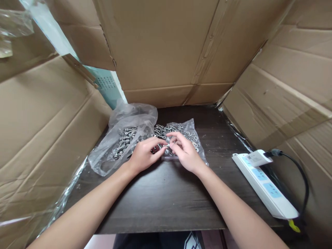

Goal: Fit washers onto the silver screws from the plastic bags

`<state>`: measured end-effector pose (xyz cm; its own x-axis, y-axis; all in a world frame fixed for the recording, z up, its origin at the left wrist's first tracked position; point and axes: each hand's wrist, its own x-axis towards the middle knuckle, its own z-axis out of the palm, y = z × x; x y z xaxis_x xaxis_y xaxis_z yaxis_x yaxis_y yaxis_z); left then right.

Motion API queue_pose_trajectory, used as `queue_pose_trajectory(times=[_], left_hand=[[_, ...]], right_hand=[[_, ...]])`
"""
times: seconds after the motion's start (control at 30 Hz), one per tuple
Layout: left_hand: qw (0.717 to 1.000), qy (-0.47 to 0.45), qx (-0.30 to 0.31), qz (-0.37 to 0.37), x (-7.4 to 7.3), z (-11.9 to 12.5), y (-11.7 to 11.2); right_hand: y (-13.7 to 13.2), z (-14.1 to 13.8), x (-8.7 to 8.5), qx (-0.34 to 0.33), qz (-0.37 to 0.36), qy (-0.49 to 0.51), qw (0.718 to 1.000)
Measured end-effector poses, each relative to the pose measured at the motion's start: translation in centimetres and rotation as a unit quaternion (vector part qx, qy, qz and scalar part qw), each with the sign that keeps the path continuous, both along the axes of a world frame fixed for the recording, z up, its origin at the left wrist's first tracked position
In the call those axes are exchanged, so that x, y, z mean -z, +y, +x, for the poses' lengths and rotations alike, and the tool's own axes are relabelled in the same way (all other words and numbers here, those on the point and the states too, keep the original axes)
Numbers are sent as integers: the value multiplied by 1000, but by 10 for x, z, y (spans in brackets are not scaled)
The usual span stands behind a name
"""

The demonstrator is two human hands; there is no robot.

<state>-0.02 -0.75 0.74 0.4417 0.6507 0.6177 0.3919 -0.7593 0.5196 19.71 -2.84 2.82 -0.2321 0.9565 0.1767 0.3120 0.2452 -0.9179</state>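
Over the dark table (168, 197), above two plastic bags (121, 141) of hardware, the left hand (144, 156) and right hand (185, 153) pinch a small screw (166, 146) between closed fingertips; hard, light, slippery, it seems best gripped by its head.

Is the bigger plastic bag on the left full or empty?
Partly full: screws lie heaped inside the plastic bag, visible through its clear film.

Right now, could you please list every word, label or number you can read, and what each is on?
Nothing here can be read.
Pale blue printed sheet behind the left cardboard: rows of print, too small.
White label on the power strip: blurred.
White graphic on the black garment: cut off.
Small metal fastener pinched by left hand and right hand: no marking visible.
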Motion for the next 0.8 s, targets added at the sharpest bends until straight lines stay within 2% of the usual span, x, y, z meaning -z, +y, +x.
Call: queue_pose_trajectory(times=[0.13, 0.4, 0.8], left_hand=[[1000, -2, 9, -3, 1, 0, 0], [1000, -6, 2, 5, 2, 1, -1], [1000, -7, -21, -6, 3, 1, 1]], right_hand=[[1, -1, 2, -17, 13, 3, 1000], [1, -1, 2, -1, 31, 1, 1000], [3, -1, 5, 17, 123, -13, 992]])
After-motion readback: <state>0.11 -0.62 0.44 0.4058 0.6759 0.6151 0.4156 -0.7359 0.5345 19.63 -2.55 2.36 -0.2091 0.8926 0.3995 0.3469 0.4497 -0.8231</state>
